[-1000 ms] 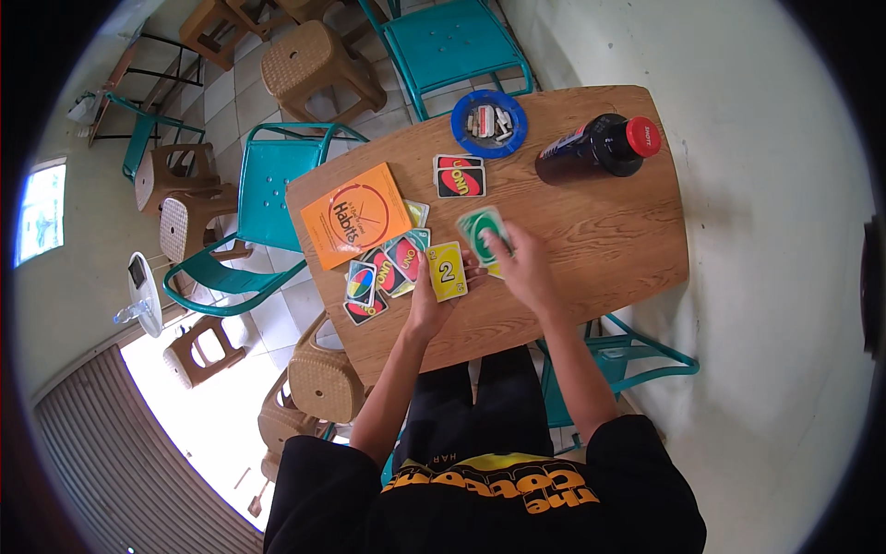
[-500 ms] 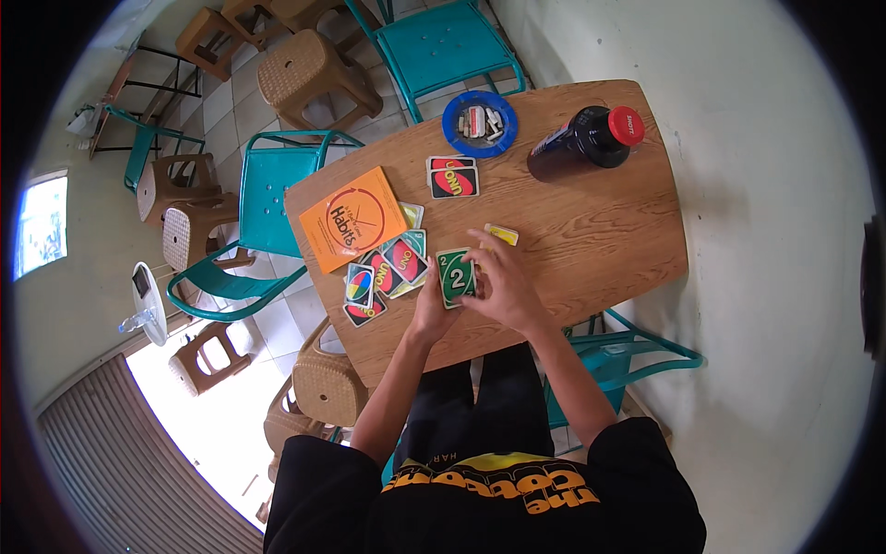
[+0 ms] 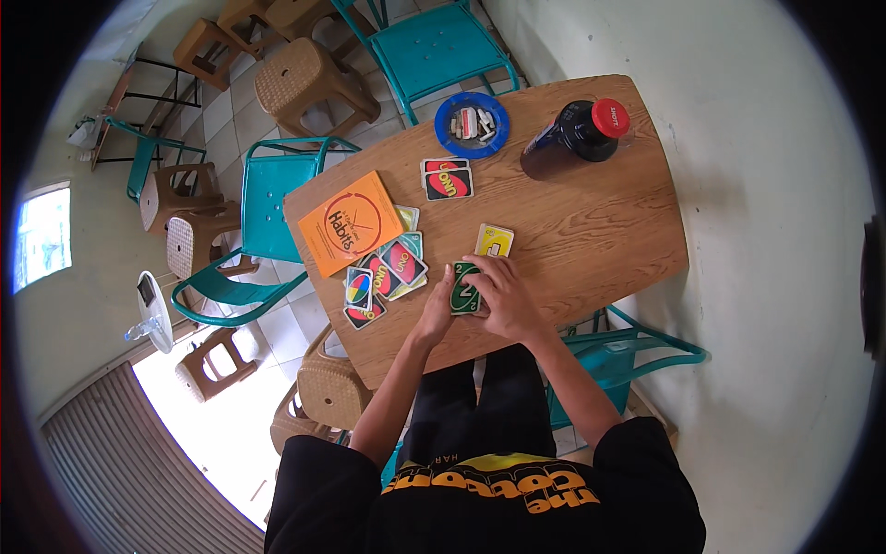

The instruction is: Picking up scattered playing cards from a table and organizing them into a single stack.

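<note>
A green playing card (image 3: 465,288) with a white number faces up between my two hands, near the front edge of the table. My left hand (image 3: 437,309) grips it along its left side, thumb upright at the edge. The fingers of my right hand (image 3: 508,300) bend over the card's face and right side, covering part of it. Whether more cards lie beneath it, I cannot tell. Just beyond my right fingers, a yellow card (image 3: 496,239) lies face up on the wooden table (image 3: 581,231).
Several spread cards (image 3: 383,277) lie left of my hands, partly against an orange book (image 3: 346,222). Farther off are a small card pile (image 3: 448,181), a blue ashtray (image 3: 501,138) with white pieces, and a dark bottle (image 3: 563,148) with a red cap. Teal chairs (image 3: 268,198) and brown stools (image 3: 314,83) surround the table.
My right hand has closed down over the green card, covering more of it. More of the yellow card shows now. The view has shifted slightly.
</note>
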The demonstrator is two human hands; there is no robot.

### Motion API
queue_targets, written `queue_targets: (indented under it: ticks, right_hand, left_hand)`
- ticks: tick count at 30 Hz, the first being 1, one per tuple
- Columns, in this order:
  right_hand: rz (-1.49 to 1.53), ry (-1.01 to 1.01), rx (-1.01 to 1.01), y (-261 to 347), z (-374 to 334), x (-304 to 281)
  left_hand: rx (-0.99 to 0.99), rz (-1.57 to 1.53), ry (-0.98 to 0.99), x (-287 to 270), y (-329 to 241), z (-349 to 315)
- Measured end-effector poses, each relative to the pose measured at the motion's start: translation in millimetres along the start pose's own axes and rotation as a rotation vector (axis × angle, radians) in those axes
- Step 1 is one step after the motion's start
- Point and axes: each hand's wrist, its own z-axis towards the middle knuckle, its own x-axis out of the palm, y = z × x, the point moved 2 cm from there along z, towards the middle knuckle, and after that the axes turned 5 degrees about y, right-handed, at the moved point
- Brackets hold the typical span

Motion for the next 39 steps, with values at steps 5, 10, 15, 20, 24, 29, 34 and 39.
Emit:
queue_targets:
  ticks: [5,10,15,20,24,29,34,39]
  right_hand:
    - [-0.138,-0.077,0.137,-14.8,1.1,-7.2]
    - [-0.202,-0.073,0.23,-43.7,6.7,-12.7]
    - [-0.353,-0.031,0.296,-48.0,11.4,-6.5]
    - [-0.338,0.061,0.277,-53.7,16.6,-1.1]
    - [-0.283,0.066,0.254,-54.4,20.4,2.3]
    - [-0.276,0.066,0.301,-53.4,22.6,5.5]
    - [-0.24,0.062,0.333,-43.6,30.8,0.6]
    - [-0.194,-0.102,0.242,-38.5,62.0,-7.8]
  left_hand:
    - [0.122,0.17,-0.018,-7.5,8.8,3.4]
    - [0.138,0.172,-0.057,-12.5,4.3,-2.4]
    - [0.16,0.144,-0.055,-13.5,2.9,-3.9]
    - [0.173,0.152,-0.04,-13.6,0.5,-0.4]
    - [0.172,0.127,-0.037,-11.3,-1.2,2.1]
    - [0.18,0.107,-0.028,-12.5,-2.8,1.9]
    - [0.184,0.1,-0.042,-19.4,-4.8,-0.3]
    - [0.193,0.07,-0.044,-25.0,-9.6,-3.0]
